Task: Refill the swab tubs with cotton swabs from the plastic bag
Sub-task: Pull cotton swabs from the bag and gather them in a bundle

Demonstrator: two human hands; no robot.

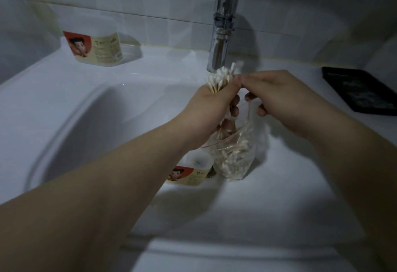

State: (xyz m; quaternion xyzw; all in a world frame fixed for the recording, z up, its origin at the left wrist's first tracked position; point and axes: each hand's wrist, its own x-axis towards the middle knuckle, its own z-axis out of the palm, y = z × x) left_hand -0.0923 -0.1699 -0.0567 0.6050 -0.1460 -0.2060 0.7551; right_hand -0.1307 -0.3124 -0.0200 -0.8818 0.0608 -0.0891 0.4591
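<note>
The left hand (211, 108) is closed around a bunch of cotton swabs (221, 79), white tips fanning up just under the chrome tap (222, 33), gripped mid-stick so the bundle stays squared and ready to drop in as one. The right hand (277, 99) pinches narrowly at the top edge of the clear plastic bag (235, 155), fingertips touching the left hand's, seemingly holding the mouth open and the bag upright so the rest don't spill. The bag hangs over the white sink surround (86, 91), its bottom near the front rim with plenty of swabs left inside. Just beside it, partly hidden under the left wrist, stands an open swab tub (193, 171), the likely target, kept close for a short carry. A second tub (94, 46) waits at the back left corner by the tiled wall, its lid (131, 51) apparently set down beside it. A dark tray (361, 91) sits at the right edge.
</note>
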